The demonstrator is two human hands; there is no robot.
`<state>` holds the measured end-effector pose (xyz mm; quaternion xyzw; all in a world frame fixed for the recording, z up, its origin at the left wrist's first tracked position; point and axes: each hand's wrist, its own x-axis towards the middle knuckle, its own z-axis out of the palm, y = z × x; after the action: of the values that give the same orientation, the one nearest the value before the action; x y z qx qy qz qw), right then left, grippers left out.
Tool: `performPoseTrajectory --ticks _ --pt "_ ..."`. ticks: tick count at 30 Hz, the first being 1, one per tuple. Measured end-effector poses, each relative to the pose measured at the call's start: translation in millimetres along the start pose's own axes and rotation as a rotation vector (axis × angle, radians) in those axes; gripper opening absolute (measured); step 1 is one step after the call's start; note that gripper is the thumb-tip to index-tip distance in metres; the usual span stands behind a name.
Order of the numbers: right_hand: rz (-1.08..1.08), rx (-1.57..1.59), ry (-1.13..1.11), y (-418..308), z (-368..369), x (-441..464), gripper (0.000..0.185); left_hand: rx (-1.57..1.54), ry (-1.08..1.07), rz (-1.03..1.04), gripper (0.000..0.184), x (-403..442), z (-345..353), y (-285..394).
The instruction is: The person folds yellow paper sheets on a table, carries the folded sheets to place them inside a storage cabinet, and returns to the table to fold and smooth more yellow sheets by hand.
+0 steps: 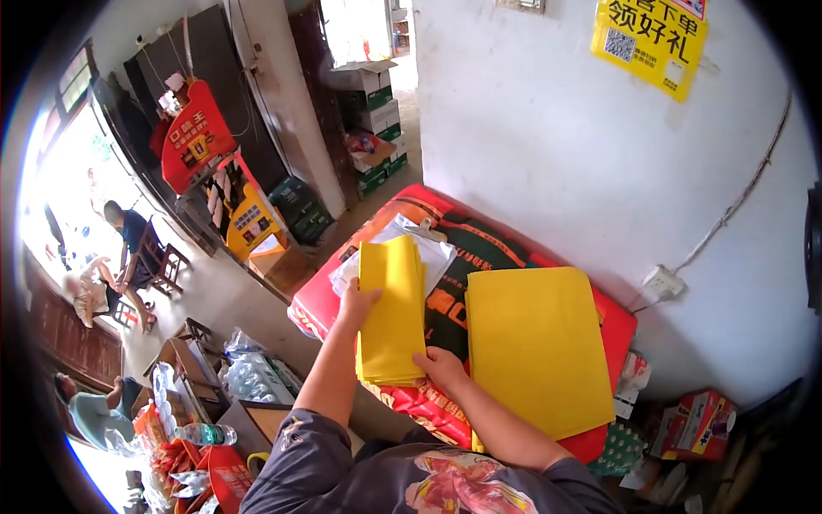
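Observation:
My left hand (356, 301) grips the left edge of a folded stack of yellow paper (391, 317), its thumb lying on top. At the stack's lower right corner, my right hand (441, 364) holds the edge between thumb and fingers. Just to the right lies a wider yellow stack of sheets (539, 351), flat on the red packages (622, 334). Behind the folded stack, a clipboard with white papers (438, 257) is partly covered. The undersides of both hands' grips are hidden.
A dark green package (484, 244) lies among the red ones. Stacked cartons (374, 111) stand by the doorway. Bottles in plastic wrap (257, 377) and a box (184, 368) are at the lower left. A socket (663, 281) is on the wall. Several people sit at the far left.

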<state>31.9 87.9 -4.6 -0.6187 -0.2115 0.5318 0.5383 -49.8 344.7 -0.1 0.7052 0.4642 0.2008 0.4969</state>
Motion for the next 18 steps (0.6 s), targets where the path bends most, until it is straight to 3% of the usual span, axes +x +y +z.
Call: performPoseTrajectory --ticks 1,3,5,7,8,10,12,15,18 --pt "0.014 0.006 0.007 5.7 1.3 1.5 0.034 0.003 -0.012 -0.011 0.063 -14.5 5.0 15.1" --pt "0.002 -0.052 0.022 13.4 5.2 -1.5 0.032 0.466 0.242 0.186 0.067 -35.5 14.7 32.5" --pt "-0.012 -0.039 0.044 16.1 10.5 -2.2 0.031 0.488 0.165 0.288 0.071 -38.9 18.1 35.7" --pt "-0.035 -0.027 0.065 14.8 12.3 -2.7 0.03 0.843 0.028 0.593 0.072 -45.2 26.9 40.3" --pt "-0.034 -0.168 0.08 11.5 12.4 -4.6 0.035 0.839 -0.068 0.516 0.072 -45.2 30.7 43.5" --pt "-0.031 -0.305 0.108 9.5 9.0 -4.3 0.039 0.861 -0.095 0.485 0.072 -43.9 38.1 38.1" --pt "-0.126 -0.635 0.135 9.4 7.2 -1.7 0.05 0.891 -0.117 0.462 0.071 -40.4 45.2 28.6" --pt "-0.165 -0.805 0.129 5.8 3.2 -7.2 0.052 0.955 -0.122 0.431 0.072 -37.2 54.6 21.4" --pt "-0.035 -0.694 0.151 -2.8 5.8 -16.5 0.055 1.004 -0.139 0.412 0.074 -39.3 63.6 23.5"
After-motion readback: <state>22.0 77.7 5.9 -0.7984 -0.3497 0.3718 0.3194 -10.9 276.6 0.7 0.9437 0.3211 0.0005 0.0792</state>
